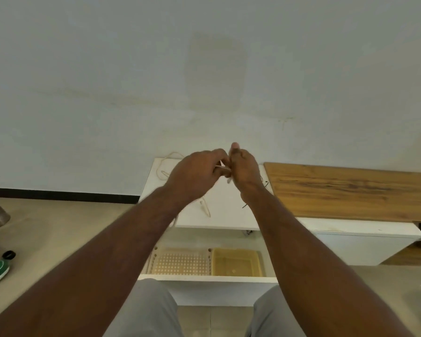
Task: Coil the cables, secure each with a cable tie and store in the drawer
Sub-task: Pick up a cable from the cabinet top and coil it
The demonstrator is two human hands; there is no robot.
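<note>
Open drawer [208, 278] nearest, ready to receive coils. Above it, left hand [197, 175] and right hand [244, 170] meet, both pinching a pale cable [223, 168], apparently forming a loop. The slack trails behind across the white desk [226, 210].

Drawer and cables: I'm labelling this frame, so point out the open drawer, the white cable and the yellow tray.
drawer [208, 278]: head view, on its white front edge.
white cable [161, 166]: head view, on the loop lying on the cabinet top.
yellow tray [236, 263]: head view, on its floor.
</note>
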